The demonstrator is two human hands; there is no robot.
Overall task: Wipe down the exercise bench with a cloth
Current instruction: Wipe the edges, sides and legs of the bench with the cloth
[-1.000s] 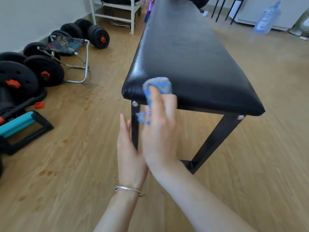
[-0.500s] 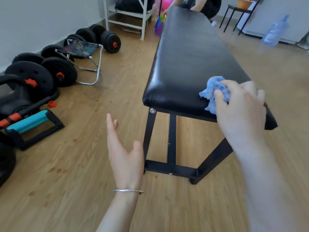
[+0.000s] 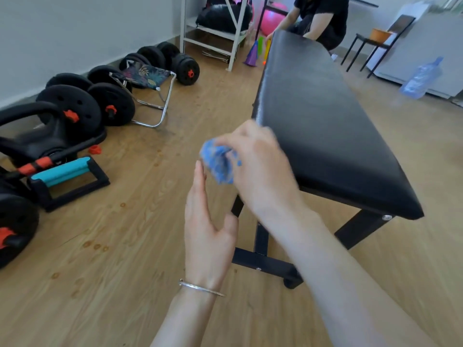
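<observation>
A long black padded exercise bench [image 3: 315,116] on black metal legs runs from centre right toward the back of the room. My right hand [image 3: 260,171] grips a bunched blue cloth [image 3: 218,164] just off the bench's near left corner, blurred by motion. My left hand [image 3: 208,229] hovers below the cloth with straight fingers, a silver bangle on its wrist, holding nothing. Its fingertips come close to the cloth; whether they touch is unclear.
Black dumbbells [image 3: 100,101], a kettlebell [image 3: 45,131] and a teal-handled push-up bar [image 3: 67,176] line the floor at left, with a small folding stool [image 3: 147,78]. A crouching person [image 3: 320,18] is at the bench's far end. A water jug [image 3: 421,78] lies at right.
My right hand has swept the cloth from the near right part of the seat leftward, past the near left corner. The view has shifted left, and my left hand has risen slightly toward the cloth.
</observation>
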